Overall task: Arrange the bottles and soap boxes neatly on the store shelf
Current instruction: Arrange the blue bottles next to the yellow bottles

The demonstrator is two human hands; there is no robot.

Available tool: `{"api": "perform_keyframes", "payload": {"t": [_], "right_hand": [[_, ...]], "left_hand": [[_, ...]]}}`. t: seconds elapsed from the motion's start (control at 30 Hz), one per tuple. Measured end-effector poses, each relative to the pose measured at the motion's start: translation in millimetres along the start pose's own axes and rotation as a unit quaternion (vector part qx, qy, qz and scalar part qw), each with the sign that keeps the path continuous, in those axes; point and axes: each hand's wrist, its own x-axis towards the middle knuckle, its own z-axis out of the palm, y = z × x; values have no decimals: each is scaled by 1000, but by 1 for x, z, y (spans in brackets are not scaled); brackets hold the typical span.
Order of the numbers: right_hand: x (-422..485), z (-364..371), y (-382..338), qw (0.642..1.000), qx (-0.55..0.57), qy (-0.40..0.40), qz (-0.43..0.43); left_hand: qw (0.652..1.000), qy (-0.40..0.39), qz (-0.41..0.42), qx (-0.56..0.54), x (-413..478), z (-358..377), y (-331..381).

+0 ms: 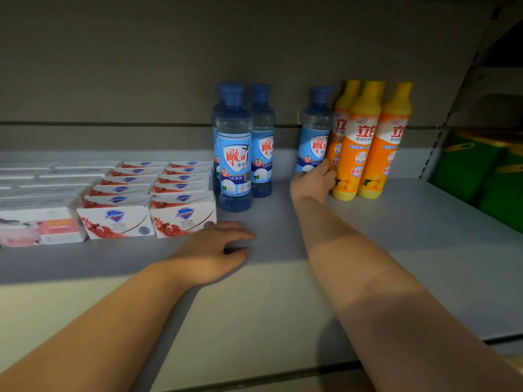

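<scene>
Two hands over shelf [424, 236]. Nearest, left hand [215, 250]: fingers loosely curled, empty, resting beside soap boxes [152, 199]. Farther back, right hand [311, 183]: fingers gripping base of lone blue bottle [314, 137], just beside orange bottles [365, 137]. Likely mid-regroup; next calls for sliding it upright, leftward to blue cluster [237, 148].

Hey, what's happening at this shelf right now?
A person is arranging goods on a store shelf. Their right hand grips the lower part of a blue bottle that stands right beside the orange bottles. Their left hand rests on the shelf and holds nothing, just in front of the rows of Safeguard soap boxes. The other blue bottles stand grouped next to the boxes, with a gap between them and the held one.
</scene>
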Motion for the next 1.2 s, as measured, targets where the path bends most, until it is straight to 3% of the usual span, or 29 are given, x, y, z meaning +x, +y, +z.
{"api": "perform_keyframes", "payload": {"t": [0.1, 0.17, 0.27, 0.33, 0.47, 0.83, 1.0, 1.07, 1.2], "right_hand": [[-8, 0, -7, 998, 15, 7, -66], [-14, 7, -14, 983, 90, -112, -111], [-23, 15, -26, 919, 208, -311, -120], [-23, 20, -26, 896, 232, -360, -117], [-23, 17, -21, 908, 204, -356, -90], [-69, -40, -7, 964, 125, -233, -37], [-101, -69, 1, 968, 134, -209, -21], [-111, -79, 3, 967, 131, -215, -36], [-125, -96, -1, 945, 157, -270, -93]], "left_hand": [[1000, 2, -2, 0, -1, 0, 2], [1000, 4, 0, 2, 0, -1, 3], [1000, 6, -3, 3, 0, 0, 2], [1000, 4, 2, 4, 0, 1, 1], [1000, 3, 11, -7, 1, 1, -3], [999, -26, -31, -18, 4, -2, -5], [993, -15, -14, -112, -1, -4, 2], [971, 44, -5, -235, 1, -10, 10], [879, 155, -11, -451, 0, -29, 25]]}}
